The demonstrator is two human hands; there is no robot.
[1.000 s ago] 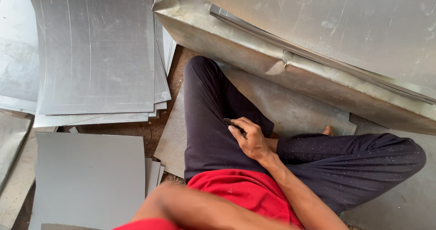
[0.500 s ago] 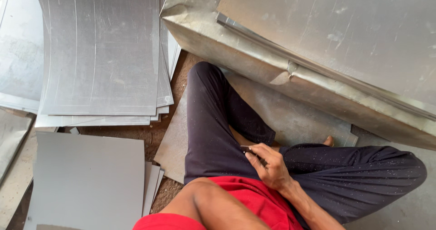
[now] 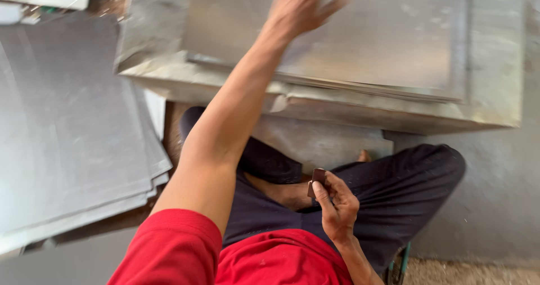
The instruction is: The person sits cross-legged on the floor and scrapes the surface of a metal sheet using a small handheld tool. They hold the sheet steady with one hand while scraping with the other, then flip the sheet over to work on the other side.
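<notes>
Biggest thing I see: the large grey folded sheet-metal panel (image 3: 394,54) lying flat across the top of the view, raised edge facing me, a flatter sheet resting on it. Left of it, the fanned stack of grey flat metal sheets (image 3: 67,138), overlapping, on the ground. Under everything, the grey metal sheet on the floor (image 3: 320,141) where I sit cross-legged, dark trousers and red shirt in view.

My left hand (image 3: 301,6) is stretched out over the folded panel, fingers spread, palm down, gripping nothing. It is blurred, so I cannot tell whether it touches the surface or hangs just above it.

My right hand (image 3: 337,206) is low, in my lap, above the right thigh. It pinches the small dark brown flat rectangular piece (image 3: 318,181) between thumb and fingertips, the rest of the fingers curled in. The piece sticks up out of the top of that hand, upright, just beside my bare foot (image 3: 281,192), well apart from the left hand and the panel.
</notes>
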